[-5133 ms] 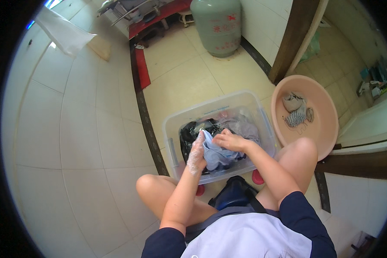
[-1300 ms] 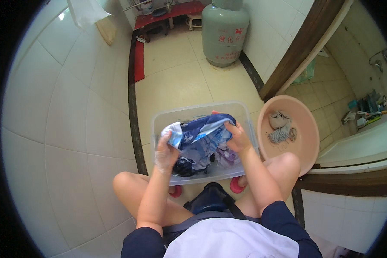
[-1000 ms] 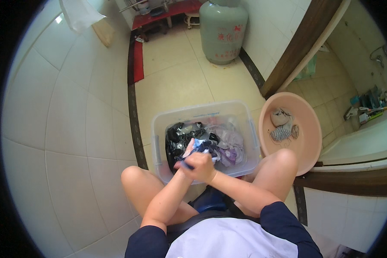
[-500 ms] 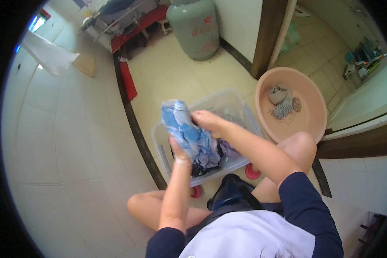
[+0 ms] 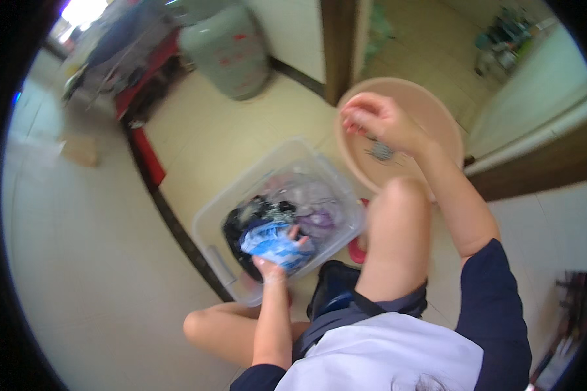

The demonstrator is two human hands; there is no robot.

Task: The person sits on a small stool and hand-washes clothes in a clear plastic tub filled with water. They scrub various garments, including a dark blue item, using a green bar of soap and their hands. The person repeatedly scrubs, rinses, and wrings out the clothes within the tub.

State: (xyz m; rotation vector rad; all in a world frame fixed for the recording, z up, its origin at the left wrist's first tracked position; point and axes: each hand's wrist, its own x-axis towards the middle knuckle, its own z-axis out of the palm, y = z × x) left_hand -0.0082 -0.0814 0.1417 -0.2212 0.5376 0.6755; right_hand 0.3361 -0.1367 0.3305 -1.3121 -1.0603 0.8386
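A blue and white patterned garment [image 5: 262, 242] is bunched low in the clear plastic tub [image 5: 218, 257]. My left hand [image 5: 267, 266] grips it, with some fingers showing past its right side. Around it lie wet dark clothes [image 5: 236, 225] and a purple piece of clothing [image 5: 321, 220]. My right hand [image 5: 379, 120] is raised over the pink basin [image 5: 440, 117], apart from the garment. Its fingers are curled in and slightly blurred, and whatever they may hold is hidden. Below that hand, a small grey patterned cloth [image 5: 379, 152] lies in the basin.
A green gas cylinder [image 5: 228, 55] stands on the tiled floor beyond the tub. The wooden door frame [image 5: 338, 52] rises behind the basin. On the left is a tiled wall [image 5: 85, 228]. My bent knees flank the tub's near side.
My right hand has let go of the blue and white garment and moved right, over the basin. My left hand has lowered the garment into the tub. The view has shifted.
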